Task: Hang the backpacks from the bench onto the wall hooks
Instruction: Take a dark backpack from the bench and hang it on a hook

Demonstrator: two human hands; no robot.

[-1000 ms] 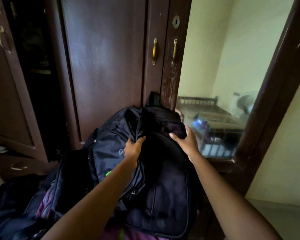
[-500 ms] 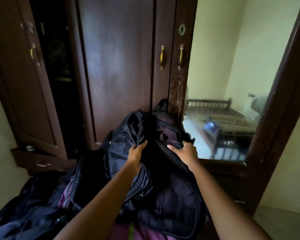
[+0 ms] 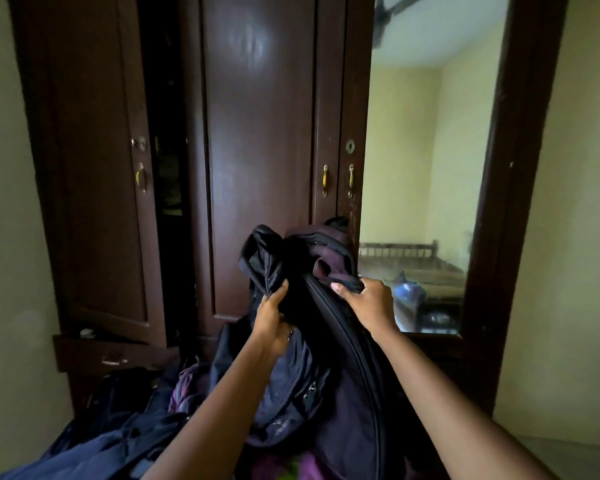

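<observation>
Dark navy backpack [image 3: 329, 358]: upright, directly in front of the brown wooden wardrobe [image 3: 257, 133], top gathered and bunched, reaching just below the wardrobe's brass door handles [image 3: 337, 180]. Zip track running down the right flank.

Left hand [image 3: 272, 322]: fingers curled shut on a fold of fabric at the upper left of the backpack, thumb pressed over the fold.

Right hand [image 3: 368, 303]: clenched on the upper right edge beside the zip, fingers wrapped over the rim.

Second dark bag [image 3: 94, 441]: slumped low, left of the held backpack, below the wardrobe's open left door [image 3: 97, 188]. Purple fabric [image 3: 187, 386] showing between the two bags; what it belongs to cannot be told.

Open left door: swung outward, dark interior behind it, contents indistinct. Small pale object [image 3: 86, 332] on the ledge at its foot.

Mirror panel [image 3: 426, 188]: right section of the wardrobe, reflecting a wooden bed frame [image 3: 409, 258], a blue item [image 3: 407, 292] and yellow walls.

Bench surface hidden under the bags.
</observation>
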